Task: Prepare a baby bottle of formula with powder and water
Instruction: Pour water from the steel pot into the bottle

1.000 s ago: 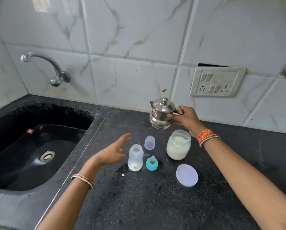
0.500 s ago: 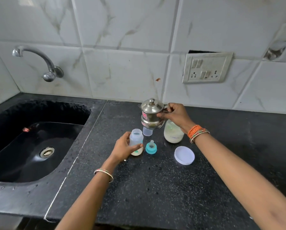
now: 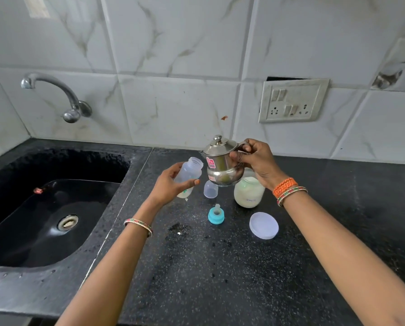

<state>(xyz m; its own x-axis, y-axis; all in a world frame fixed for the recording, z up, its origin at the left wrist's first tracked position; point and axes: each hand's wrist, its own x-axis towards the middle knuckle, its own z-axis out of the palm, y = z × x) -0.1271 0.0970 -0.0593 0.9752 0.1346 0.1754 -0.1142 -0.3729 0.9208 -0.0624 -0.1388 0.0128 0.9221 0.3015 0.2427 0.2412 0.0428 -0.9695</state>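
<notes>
My left hand [image 3: 171,184] holds the clear baby bottle [image 3: 189,172] lifted off the counter, tilted with its open mouth toward the steel pot. White powder lies in the bottle's bottom. My right hand [image 3: 255,163] grips the handle of the small lidded steel pot [image 3: 220,164], held in the air right beside the bottle's mouth. On the counter below stand the clear bottle cap [image 3: 210,189], the teal ring with its nipple [image 3: 216,215], the open jar of white powder [image 3: 248,192] and its round white lid [image 3: 264,225].
The black speckled counter [image 3: 220,274] runs to a front edge near me. A deep black sink [image 3: 44,208] lies at the left under a wall tap [image 3: 55,90]. A switch and socket plate [image 3: 293,101] is on the tiled wall behind.
My left hand closed on the bottle and lifted it off the counter, tilting it toward the pot. My right hand brought the pot left and lower, next to the bottle's mouth.
</notes>
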